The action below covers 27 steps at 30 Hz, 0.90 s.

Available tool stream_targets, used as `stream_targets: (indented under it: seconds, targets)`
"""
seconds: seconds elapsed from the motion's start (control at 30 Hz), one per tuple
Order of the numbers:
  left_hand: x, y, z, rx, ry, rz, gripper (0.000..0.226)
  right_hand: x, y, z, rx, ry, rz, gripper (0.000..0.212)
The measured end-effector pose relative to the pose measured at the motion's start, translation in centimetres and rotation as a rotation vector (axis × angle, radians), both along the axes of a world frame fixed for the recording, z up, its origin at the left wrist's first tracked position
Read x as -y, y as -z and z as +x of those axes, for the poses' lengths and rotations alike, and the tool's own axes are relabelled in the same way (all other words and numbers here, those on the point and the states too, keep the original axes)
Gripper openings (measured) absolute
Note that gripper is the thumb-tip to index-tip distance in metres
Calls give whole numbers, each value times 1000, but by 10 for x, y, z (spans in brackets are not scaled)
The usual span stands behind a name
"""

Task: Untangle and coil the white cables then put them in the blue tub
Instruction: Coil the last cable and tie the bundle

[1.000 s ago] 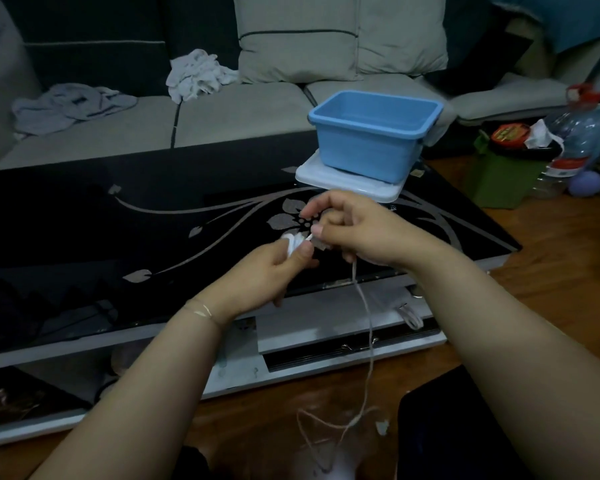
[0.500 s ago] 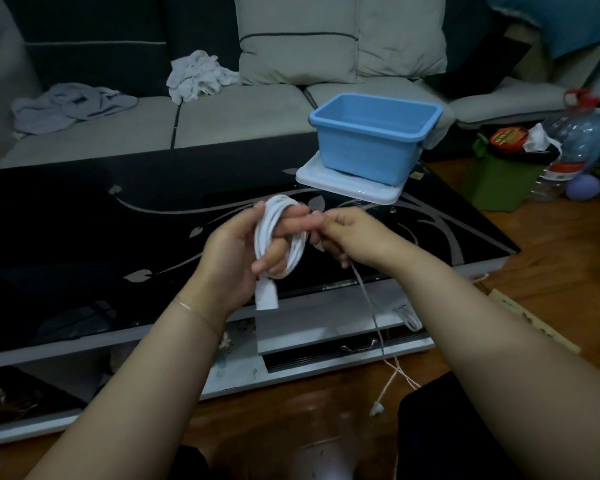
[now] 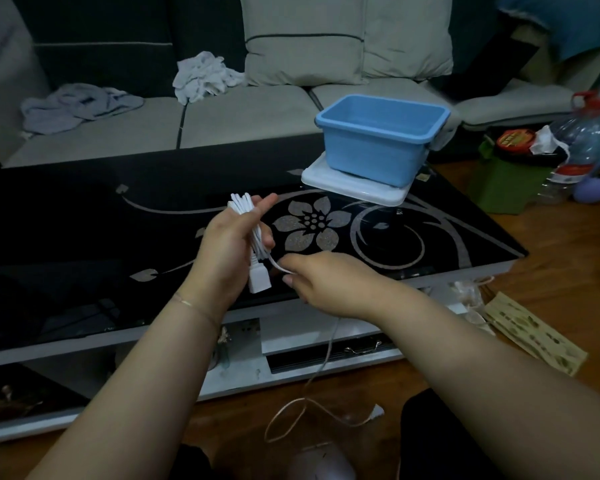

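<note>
My left hand is wrapped around a bundle of coiled white cable, loops sticking up at 12 o'clock and the plug end hanging down at 6. Just to the right, my right hand pinches the loose strand coming off the bundle, fingers curled on it. The rest of that cable trails down to the floor at 6 o'clock and loops there, with its far plug lying on the wood. The blue tub sits at about 1 o'clock on a white lid on the black worktop, well apart from my hands.
</note>
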<state>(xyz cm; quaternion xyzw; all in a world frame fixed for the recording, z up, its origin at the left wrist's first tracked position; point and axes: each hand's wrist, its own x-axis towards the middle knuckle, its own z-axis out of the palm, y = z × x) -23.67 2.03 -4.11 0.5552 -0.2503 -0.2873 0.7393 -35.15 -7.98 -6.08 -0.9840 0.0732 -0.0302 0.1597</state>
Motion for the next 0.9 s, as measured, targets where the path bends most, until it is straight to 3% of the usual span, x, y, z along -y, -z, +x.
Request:
stream_targets:
  seconds: [0.1,0.3,0.53,0.67,0.8,0.9]
  targets:
    - [4,4,-3,182,-6,106,21,0,-2,0,26,30,30,21]
    - [9,11,-13,580,-20,223,28,3,-2,1,-90,17,538,16]
    - [8,24,-5,982,-17,513,41,13,-13,-6,-67,37,661,16]
    - [9,26,-8,936,39,523,32,22,-16,-8,-31,70,623,16]
    - [8,16,-21,777,197,461,44,37,-22,-10,140,258,318,32]
    - [7,9,-25,617,300,422,47,41,-20,-10,211,228,378,24]
